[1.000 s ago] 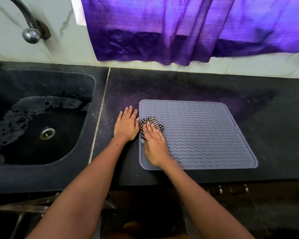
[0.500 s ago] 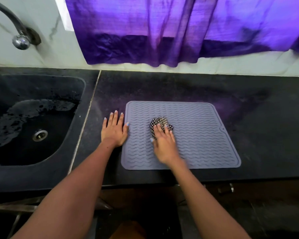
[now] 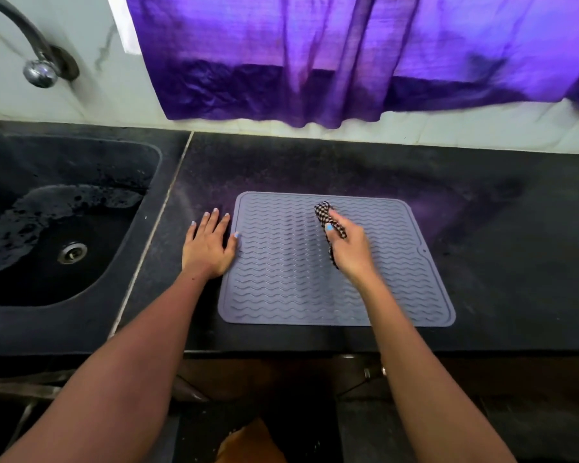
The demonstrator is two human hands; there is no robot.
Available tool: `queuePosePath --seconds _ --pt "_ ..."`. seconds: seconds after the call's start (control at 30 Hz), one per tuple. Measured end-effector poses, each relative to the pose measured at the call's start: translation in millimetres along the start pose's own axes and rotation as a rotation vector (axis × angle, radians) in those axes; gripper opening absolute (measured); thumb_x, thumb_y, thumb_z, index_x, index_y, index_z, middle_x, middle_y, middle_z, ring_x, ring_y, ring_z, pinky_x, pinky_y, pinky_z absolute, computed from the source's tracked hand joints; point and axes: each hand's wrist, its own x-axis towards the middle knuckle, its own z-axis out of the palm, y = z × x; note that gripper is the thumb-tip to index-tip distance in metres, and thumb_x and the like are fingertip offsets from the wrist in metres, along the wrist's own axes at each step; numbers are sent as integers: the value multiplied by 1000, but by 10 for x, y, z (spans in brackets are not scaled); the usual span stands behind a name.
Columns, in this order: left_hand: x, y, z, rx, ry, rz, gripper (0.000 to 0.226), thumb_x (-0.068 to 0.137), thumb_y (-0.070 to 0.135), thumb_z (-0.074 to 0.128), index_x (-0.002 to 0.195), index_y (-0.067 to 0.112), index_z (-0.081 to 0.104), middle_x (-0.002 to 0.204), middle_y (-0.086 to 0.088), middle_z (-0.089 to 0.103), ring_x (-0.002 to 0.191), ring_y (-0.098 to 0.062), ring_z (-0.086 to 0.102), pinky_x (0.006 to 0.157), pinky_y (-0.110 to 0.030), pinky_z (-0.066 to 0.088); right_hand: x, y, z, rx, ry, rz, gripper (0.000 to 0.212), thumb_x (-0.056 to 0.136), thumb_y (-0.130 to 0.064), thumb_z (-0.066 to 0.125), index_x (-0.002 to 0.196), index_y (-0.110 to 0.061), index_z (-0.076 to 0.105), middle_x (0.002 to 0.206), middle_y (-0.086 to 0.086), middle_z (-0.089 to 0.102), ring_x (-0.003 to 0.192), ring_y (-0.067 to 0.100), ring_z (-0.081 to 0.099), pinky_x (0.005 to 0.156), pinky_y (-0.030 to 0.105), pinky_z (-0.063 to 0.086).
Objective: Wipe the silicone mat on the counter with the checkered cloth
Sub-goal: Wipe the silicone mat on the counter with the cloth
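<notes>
Grey silicone mat [image 3: 315, 289] flat on table, unwiped bulk toward 5 o'clock of right hand [image 3: 348, 248], fingers bunching checkered cloth [image 3: 328, 225]; left hand [image 3: 209, 248] splayed flat at 9 o'clock edge.

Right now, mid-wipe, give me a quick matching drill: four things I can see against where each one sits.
Things:
1. checkered cloth
2. left hand
3. silicone mat
4. tap

Places:
A. flat on the counter, right of the sink
B. on the wall above the sink
C. in the right hand
D. on the counter at the mat's left edge

Pairs: 1-C, 2-D, 3-A, 4-B
</notes>
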Motion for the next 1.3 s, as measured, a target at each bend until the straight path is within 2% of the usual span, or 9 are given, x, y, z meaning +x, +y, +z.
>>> queuePosePath --seconds 0.27,0.37,0.47,0.6,0.73,0.97,1.13,1.23,1.3 --pt "16 -18 34 15 29 -5 57 97 47 26 148 21 25 159 -2 14 147 -17 7 119 -38 1 -388 551 360 -731 -127 -332 61 97 -21 38 149 -17 7 158 0 5 146 16 -4 114 27 -10" --pt "13 -1 42 11 41 -3 57 98 46 28 148 20 25 158 -3 15 147 -17 8 119 -38 2 -252 615 296 -587 -204 -323 60 96 -19 41 148 -24 12 157 -8 9 145 9 1 113 26 -6" --pt "-5 -4 40 -3 41 1 56 98 45 30 148 20 25 158 -3 15 147 -17 8 119 -39 3 -126 509 132 -87 -284 -87 45 97 -17 43 142 -24 36 150 -6 30 136 10 29 109 25 25" --pt "2 -19 30 -3 47 11 56 98 46 30 148 21 26 158 -2 15 147 -17 9 119 -38 3 -14 281 -159 583 87 260 37 98 -12 40 132 -19 50 139 8 48 124 23 47 94 30 43" --pt "-3 -15 27 2 38 6 57 97 47 29 148 21 25 158 -2 15 147 -16 8 119 -39 3 -174 276 -203 -14 273 -75 48 95 -15 45 141 -23 36 148 -5 35 136 11 29 110 31 24" --pt "-13 -8 27 5 41 -1 56 98 46 30 148 21 25 158 -2 15 147 -16 8 119 -39 3 -411 684 163 -770 -75 -304 60 97 -21 36 149 -16 6 158 0 4 146 15 -3 113 27 -11" --pt "-3 0 20 9 20 -5 58 97 49 27 148 21 24 159 -2 14 147 -16 7 119 -38 2 -190 631 -79 -300 -228 -176 48 97 -14 43 144 -20 32 152 -2 28 142 16 21 118 33 13" --pt "-12 -5 15 7 26 -4 58 97 49 28 148 21 25 159 -2 14 147 -16 8 119 -38 3 -73 370 -339 412 -122 214 35 98 -10 40 131 -14 52 137 9 50 114 22 53 92 33 46" --pt "-12 -8 13 7 29 1 58 97 49 28 148 21 25 158 -2 15 147 -16 8 119 -38 3 20 311 -539 584 40 277 36 98 -11 38 132 -12 50 134 11 52 108 22 56 86 30 48"
